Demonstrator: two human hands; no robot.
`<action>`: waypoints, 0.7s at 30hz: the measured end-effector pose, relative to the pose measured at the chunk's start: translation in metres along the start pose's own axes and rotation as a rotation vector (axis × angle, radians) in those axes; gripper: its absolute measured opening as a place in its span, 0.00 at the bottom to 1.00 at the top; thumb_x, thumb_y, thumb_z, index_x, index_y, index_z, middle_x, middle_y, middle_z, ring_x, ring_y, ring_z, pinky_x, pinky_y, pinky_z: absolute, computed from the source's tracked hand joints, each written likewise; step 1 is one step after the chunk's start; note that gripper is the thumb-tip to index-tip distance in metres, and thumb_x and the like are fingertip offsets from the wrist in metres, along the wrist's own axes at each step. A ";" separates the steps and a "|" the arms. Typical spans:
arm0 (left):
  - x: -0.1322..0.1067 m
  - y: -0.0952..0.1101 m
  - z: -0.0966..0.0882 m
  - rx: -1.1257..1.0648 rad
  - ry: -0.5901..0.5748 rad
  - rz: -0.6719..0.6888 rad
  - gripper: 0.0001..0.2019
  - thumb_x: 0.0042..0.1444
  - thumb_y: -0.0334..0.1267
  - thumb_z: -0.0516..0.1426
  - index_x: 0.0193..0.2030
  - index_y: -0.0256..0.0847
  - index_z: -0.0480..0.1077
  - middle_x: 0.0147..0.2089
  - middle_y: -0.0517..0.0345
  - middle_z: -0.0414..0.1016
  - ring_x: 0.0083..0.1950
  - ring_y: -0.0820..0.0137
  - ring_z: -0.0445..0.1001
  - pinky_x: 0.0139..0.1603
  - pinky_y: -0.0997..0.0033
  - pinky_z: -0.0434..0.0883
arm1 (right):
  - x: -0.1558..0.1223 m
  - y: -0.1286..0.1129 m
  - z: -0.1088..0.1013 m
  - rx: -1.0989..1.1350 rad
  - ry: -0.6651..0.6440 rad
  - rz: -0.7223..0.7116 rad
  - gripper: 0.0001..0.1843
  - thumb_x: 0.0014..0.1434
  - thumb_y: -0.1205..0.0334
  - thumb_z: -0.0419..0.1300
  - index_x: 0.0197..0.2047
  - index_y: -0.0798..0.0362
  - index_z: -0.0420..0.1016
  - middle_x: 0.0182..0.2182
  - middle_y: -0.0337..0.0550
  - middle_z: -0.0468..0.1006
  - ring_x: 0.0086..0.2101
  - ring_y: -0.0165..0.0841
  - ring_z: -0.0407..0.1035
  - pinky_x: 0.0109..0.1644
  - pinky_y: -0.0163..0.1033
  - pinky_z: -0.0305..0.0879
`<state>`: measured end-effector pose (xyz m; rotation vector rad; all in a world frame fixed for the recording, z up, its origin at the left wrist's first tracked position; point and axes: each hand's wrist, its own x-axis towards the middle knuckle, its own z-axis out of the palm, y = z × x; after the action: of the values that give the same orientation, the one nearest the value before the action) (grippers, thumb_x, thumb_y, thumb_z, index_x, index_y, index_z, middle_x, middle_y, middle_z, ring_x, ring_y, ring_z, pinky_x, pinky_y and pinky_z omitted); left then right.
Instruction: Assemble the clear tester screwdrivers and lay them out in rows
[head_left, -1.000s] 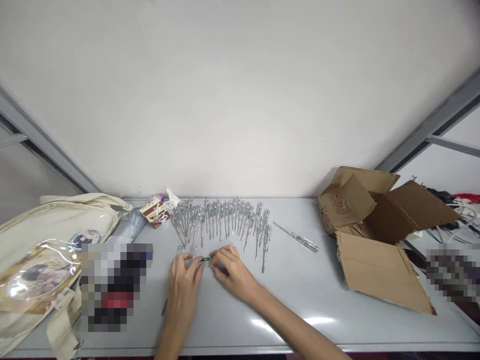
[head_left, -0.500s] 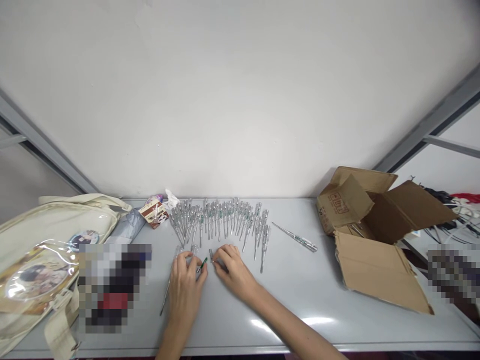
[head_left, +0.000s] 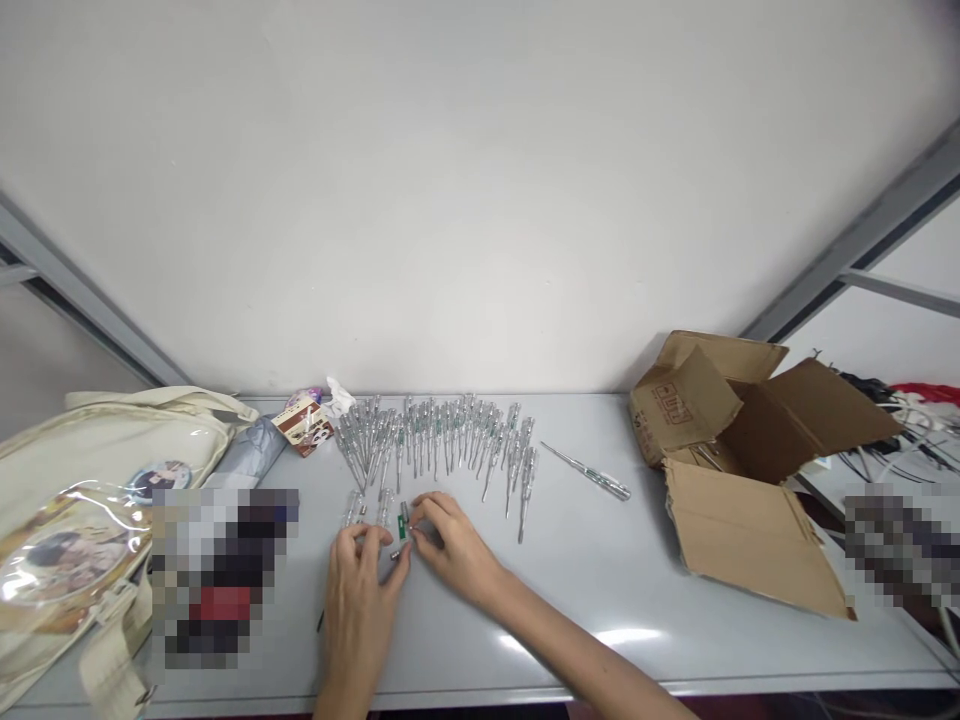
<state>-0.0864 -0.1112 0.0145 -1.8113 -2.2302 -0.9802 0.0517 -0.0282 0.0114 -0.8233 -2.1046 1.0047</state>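
My left hand and my right hand meet near the table's front middle. Their fingertips pinch a small clear test-pen screwdriver with a green insert, held between both hands. Two more clear screwdrivers lie just beyond my left fingers. Behind them a long row of several clear-handled test-pen screwdrivers is laid out side by side. A single screwdriver lies apart to the right of the row.
An open cardboard box with flaps down sits at the right. A cream tote bag lies at the left, with a small printed packet and grey pouch beside it. Cables lie far right. Grey table.
Both hands have slid slightly toward me and left. The green-insert screwdriver has turned from lying across between the fingertips to pointing more upright.
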 end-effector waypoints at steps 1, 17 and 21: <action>-0.003 -0.001 -0.001 -0.003 -0.010 -0.004 0.14 0.62 0.51 0.51 0.35 0.43 0.68 0.41 0.53 0.65 0.39 0.62 0.68 0.42 0.58 0.70 | 0.000 0.000 0.001 0.012 -0.004 -0.001 0.13 0.57 0.77 0.57 0.40 0.49 0.69 0.46 0.44 0.72 0.49 0.37 0.66 0.54 0.43 0.64; 0.000 -0.012 -0.005 -0.019 0.014 0.028 0.23 0.64 0.56 0.47 0.34 0.42 0.75 0.42 0.49 0.67 0.44 0.58 0.69 0.46 0.55 0.69 | 0.004 -0.007 0.015 0.213 0.027 0.068 0.13 0.53 0.80 0.54 0.35 0.51 0.67 0.36 0.39 0.71 0.36 0.30 0.70 0.42 0.35 0.68; 0.007 -0.014 -0.003 0.008 -0.009 0.011 0.22 0.64 0.56 0.48 0.34 0.43 0.76 0.42 0.50 0.67 0.45 0.58 0.68 0.45 0.55 0.69 | 0.006 -0.005 0.012 0.341 0.043 0.160 0.09 0.55 0.75 0.56 0.36 0.52 0.68 0.34 0.38 0.72 0.35 0.30 0.72 0.42 0.36 0.70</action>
<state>-0.1020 -0.1081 0.0146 -1.8258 -2.2239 -0.9615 0.0381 -0.0307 0.0112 -0.8382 -1.7829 1.3711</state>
